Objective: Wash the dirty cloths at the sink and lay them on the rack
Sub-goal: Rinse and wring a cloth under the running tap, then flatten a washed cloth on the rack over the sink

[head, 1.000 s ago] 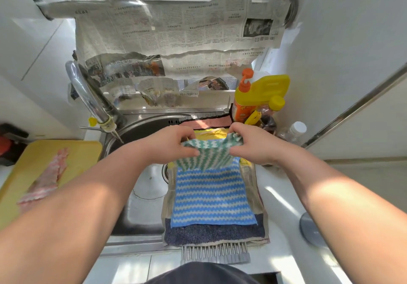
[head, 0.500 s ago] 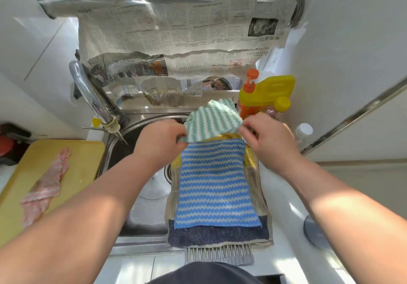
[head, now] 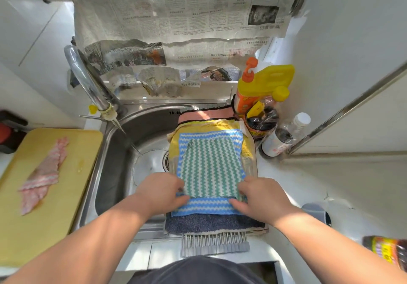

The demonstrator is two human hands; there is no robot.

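Note:
A green-and-white zigzag cloth (head: 210,165) lies spread flat on top of a blue-and-white striped cloth (head: 204,206). Under them are a yellow cloth (head: 198,127), a pink cloth (head: 209,115) and a dark blue towel (head: 211,223). The whole stack rests on a metal slatted rack (head: 214,243) across the right side of the steel sink (head: 123,162). My left hand (head: 163,189) pinches the green cloth's near left corner. Its near right corner is pinched by my right hand (head: 258,196). A pink-and-white striped cloth (head: 44,173) lies on the yellow board (head: 44,213) at the left.
The curved tap (head: 88,81) stands at the sink's back left. Yellow and orange detergent bottles (head: 259,85), a dark jar (head: 261,123) and a clear bottle (head: 284,136) crowd the back right corner. Newspaper (head: 176,19) covers the wall behind. A printed packet (head: 387,250) lies at the right edge.
Both hands have drawn the green cloth from the far end of the stack toward me and spread it flat over the blue striped cloth.

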